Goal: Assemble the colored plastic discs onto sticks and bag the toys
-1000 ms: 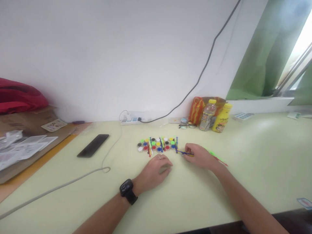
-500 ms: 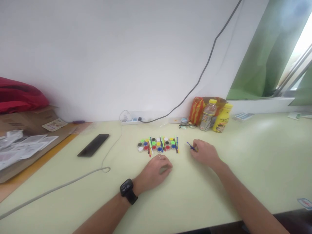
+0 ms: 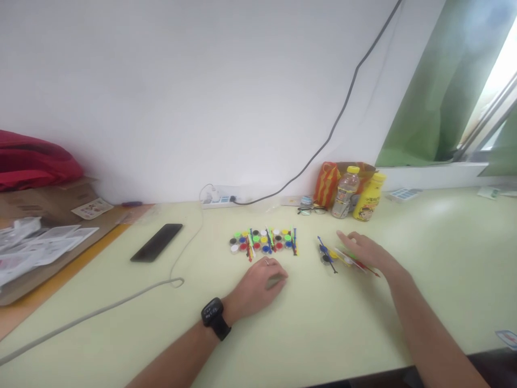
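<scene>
Slightly right of centre, my right hand [image 3: 369, 252] is open, with its fingers stretched over a loose pile. In that pile are thin coloured sticks with pointed ends, among them a blue stick [image 3: 327, 254] and a red one reaching out under the hand, plus small round pieces such as a black disc [image 3: 325, 259]. Part of the pile is hidden under the fingers. My left hand [image 3: 258, 285] rests on the table with curled fingers, and nothing shows in them. Just beyond it, several small round coloured discs [image 3: 257, 239] lie in rows, with bundles of coloured sticks [image 3: 270, 240] between them.
A black phone [image 3: 156, 242] lies to the left, beside a grey cable [image 3: 100, 311]. Near the wall are a power strip [image 3: 220, 201], glasses [image 3: 311, 210], a clear bottle [image 3: 346, 195] and a yellow bottle [image 3: 369, 198]. Cardboard with plastic packs [image 3: 52, 245] sits far left.
My right hand has opened from its closed grip and moved right. Sticks and round pieces now lie loose on the table beneath it. My left hand has stayed in place.
</scene>
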Demonstrator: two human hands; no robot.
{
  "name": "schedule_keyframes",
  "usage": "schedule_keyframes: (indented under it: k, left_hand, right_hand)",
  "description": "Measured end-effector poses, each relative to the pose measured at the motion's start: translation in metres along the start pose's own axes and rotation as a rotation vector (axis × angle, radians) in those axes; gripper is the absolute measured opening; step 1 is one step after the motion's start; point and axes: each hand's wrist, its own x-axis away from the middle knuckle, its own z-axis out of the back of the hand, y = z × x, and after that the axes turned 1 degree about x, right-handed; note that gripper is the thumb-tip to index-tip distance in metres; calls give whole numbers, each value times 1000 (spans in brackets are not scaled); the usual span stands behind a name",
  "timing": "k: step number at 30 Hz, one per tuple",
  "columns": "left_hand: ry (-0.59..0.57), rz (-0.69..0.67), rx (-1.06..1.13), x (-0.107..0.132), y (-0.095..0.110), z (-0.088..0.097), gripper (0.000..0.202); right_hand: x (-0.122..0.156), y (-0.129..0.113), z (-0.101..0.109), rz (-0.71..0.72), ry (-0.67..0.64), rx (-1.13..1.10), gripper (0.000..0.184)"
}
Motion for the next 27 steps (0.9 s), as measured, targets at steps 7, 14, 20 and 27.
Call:
schedule_keyframes:
  k: [7,14,20,27]
  left_hand:
    - [-2,26,17,2,-3,-2,18]
    - [72,119,72,4,-6,-7,48]
    - [81,121,120,2,3,-3,53]
    - [-41,123,204,6,4,4,79]
  right_hand:
    - [32,-37,-23,271,18,89,57]
    - [64,-62,-35,670,-53,46,25]
    - [89,-80,-39,955,-139,-107,20]
    - [112,-98,-38,1094,-238,-270,27]
